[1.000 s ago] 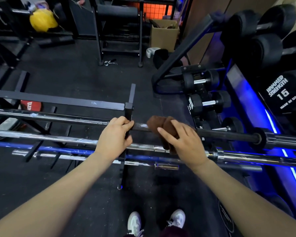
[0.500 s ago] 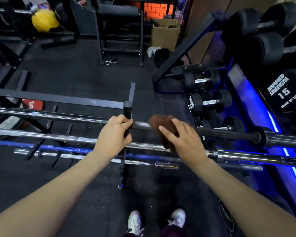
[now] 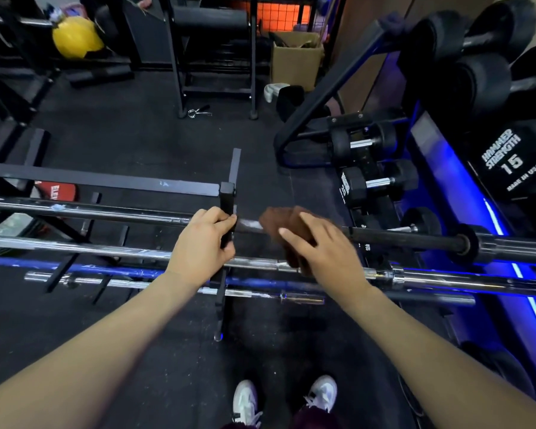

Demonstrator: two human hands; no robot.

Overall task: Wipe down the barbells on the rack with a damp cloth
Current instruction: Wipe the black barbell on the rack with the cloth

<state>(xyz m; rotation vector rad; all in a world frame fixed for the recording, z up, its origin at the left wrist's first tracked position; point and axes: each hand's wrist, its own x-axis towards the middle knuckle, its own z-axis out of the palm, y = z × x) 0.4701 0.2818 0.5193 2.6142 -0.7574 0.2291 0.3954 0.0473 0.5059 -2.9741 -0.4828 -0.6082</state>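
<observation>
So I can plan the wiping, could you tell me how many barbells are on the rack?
4: the top dark bar under the cloth, a chrome bar below, a blue-lit bar, then a short chrome bar lowest. More may be hidden.

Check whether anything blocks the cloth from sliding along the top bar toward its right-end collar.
Nothing visible does. The right hand presses the brown cloth on the top bar, whose dark shaft runs bare to the collar. The left hand grips the rack upright, behind the cloth.
</observation>
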